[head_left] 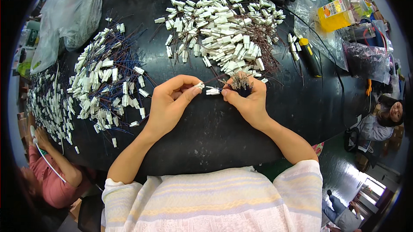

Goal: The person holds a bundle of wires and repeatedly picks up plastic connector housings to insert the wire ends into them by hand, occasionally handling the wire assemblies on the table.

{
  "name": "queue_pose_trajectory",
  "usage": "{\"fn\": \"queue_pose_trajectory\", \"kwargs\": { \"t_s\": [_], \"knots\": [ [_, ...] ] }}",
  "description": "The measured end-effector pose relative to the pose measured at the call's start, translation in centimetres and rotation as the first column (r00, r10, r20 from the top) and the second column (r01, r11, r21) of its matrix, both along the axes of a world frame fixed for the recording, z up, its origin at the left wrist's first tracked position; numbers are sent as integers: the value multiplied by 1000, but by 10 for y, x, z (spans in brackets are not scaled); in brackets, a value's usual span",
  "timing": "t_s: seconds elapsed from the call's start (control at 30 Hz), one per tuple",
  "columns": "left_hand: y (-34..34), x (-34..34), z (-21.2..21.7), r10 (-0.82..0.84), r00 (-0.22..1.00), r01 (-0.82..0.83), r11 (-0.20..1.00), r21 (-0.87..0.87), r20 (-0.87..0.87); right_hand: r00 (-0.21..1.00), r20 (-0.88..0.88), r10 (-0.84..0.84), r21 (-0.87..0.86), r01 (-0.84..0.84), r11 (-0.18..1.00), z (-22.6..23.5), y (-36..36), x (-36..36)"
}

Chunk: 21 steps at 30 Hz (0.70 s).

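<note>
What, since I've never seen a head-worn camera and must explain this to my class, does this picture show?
There is no machine: a person works bare-handed. The one picture comes from a wide fisheye camera on the person's head, looking down, so straight edges bend near the rim. On the black table lie a heap of white connectors with brownish wires ahead, a heap with blue wires to the left, and another heap farther left. The left hand pinches a small white connector; the right hand holds a bundle of thin wires, with more white pieces by its thumb.
</note>
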State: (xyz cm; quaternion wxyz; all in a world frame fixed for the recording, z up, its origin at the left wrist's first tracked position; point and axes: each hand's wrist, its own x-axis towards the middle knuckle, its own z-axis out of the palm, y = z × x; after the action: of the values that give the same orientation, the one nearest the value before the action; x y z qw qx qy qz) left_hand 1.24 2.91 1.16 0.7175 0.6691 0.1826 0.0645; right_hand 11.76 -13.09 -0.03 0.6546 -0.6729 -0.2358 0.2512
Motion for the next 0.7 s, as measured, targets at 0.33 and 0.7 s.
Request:
{"fn": "queue_pose_trajectory", "kwargs": {
  "t_s": [0.33,0.7],
  "knots": [
    [-3,-5,-2,-16,1000,16,998,69,5,982,187,28,-83,-13,996,4,4,-3],
    [-7,-6,-13,-57,994,32,968,250,95,978,204,38,45,-48,998,-8,2,-2]
  ]
}}
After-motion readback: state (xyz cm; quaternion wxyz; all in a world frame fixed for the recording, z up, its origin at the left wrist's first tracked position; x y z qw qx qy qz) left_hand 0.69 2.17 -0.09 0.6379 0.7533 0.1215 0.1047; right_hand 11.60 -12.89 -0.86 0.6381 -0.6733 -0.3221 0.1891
